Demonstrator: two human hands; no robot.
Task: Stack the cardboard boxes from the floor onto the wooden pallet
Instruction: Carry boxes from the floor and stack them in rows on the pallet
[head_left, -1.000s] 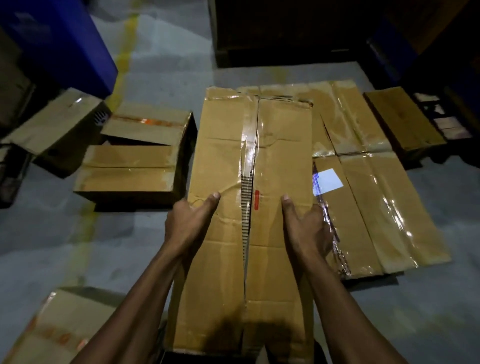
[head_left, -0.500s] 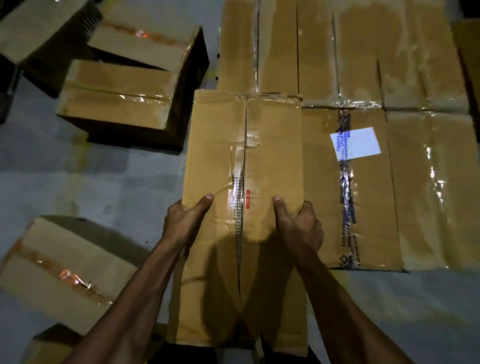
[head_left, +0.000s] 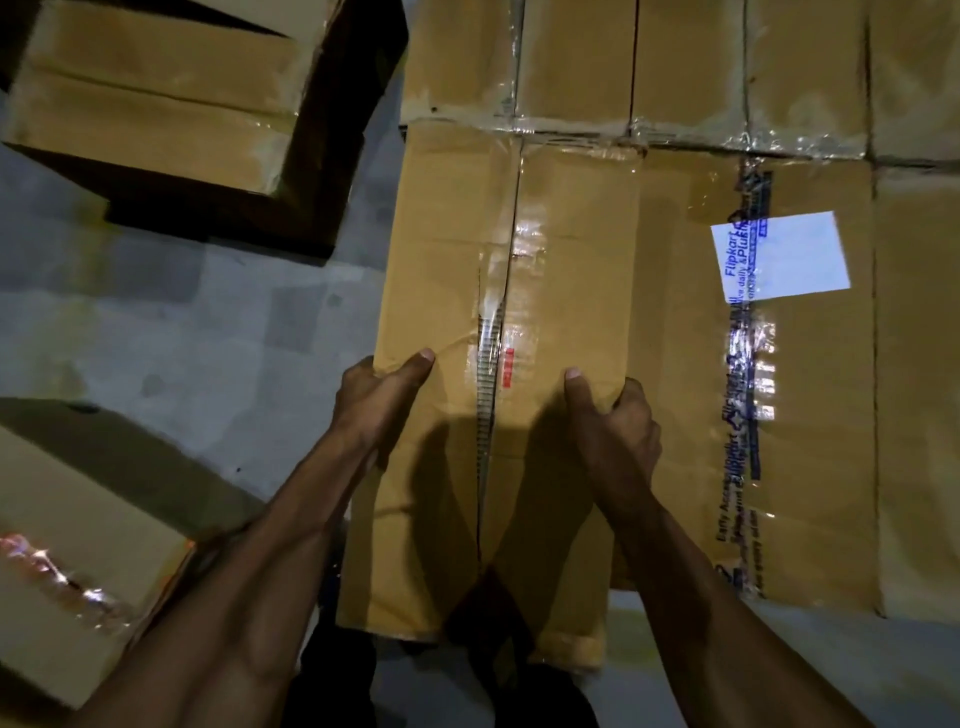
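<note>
Cardboard box (head_left: 498, 364), gripped at its side edges by left hand (head_left: 371, 397) and right hand (head_left: 618, 421), thumbs on top, appears nearly seated beside the labelled box (head_left: 769, 389); next, release and fetch another.

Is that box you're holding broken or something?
A bit. The held box, gripped by the left hand and right hand, has its top seam split open, with peeling, crinkled tape and creased cardboard. The boxes on the floor lie askew.
</note>
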